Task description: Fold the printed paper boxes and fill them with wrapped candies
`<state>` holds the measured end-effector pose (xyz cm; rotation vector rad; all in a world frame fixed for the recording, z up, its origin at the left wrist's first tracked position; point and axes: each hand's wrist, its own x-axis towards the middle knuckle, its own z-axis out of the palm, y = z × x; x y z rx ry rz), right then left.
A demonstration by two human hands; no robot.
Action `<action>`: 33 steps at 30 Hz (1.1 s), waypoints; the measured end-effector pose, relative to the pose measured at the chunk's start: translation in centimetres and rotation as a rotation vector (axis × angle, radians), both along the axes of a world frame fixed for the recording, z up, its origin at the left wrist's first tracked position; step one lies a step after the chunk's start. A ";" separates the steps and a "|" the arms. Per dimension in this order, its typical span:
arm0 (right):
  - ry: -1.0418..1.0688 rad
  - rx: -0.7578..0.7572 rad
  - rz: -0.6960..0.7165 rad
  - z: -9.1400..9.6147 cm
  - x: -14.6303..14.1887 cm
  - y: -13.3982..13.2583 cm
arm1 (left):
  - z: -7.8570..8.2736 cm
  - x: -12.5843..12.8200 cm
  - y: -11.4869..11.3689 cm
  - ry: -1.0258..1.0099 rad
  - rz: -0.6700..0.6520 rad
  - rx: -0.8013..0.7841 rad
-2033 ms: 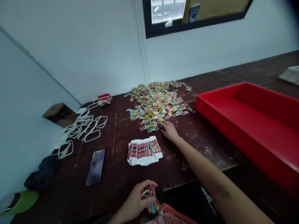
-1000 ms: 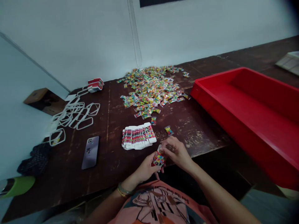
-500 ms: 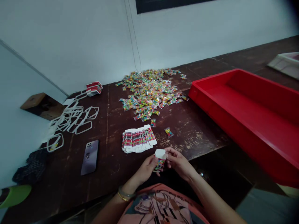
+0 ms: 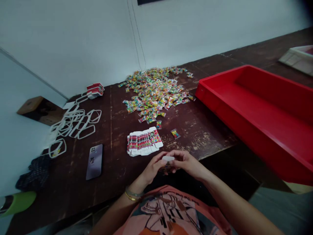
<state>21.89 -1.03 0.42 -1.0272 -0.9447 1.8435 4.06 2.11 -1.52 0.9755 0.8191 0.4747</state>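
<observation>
Both my hands meet just in front of the table's near edge, holding one small printed box (image 4: 168,160) whose white end flap faces up. My left hand (image 4: 153,169) grips it from the left, fingers curled round it. My right hand (image 4: 187,162) pinches its right side. Just beyond my hands lies a fanned stack of flat red-and-white box blanks (image 4: 143,142). A single candy packet (image 4: 175,133) and another (image 4: 158,124) lie loose near it. Farther back spreads a big pile of colourful candy packets (image 4: 154,93).
A large red tray (image 4: 256,111) takes up the right side of the dark wooden table (image 4: 117,169). On the left lie a purple phone (image 4: 94,161), several white cut-out frames (image 4: 75,122), a small stack of red boxes (image 4: 95,89), a dark cloth (image 4: 34,171) and a green object (image 4: 18,201).
My right hand left the candy pile and joined my left hand at the box. The box's white flap has since been turned up and pressed down flat between both hands.
</observation>
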 end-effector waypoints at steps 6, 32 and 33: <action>-0.389 0.424 -0.007 0.9 -0.3 -0.3 | 0.7 0.1 -0.1 0.114 -0.001 0.295; -0.654 0.091 -0.419 -0.7 9.1 -4.5 | 0.0 0.4 -2.0 -0.040 -0.185 -0.184; -0.769 0.135 -0.404 -0.7 11.1 -4.7 | -0.3 -0.2 -1.8 -0.023 -0.157 -0.158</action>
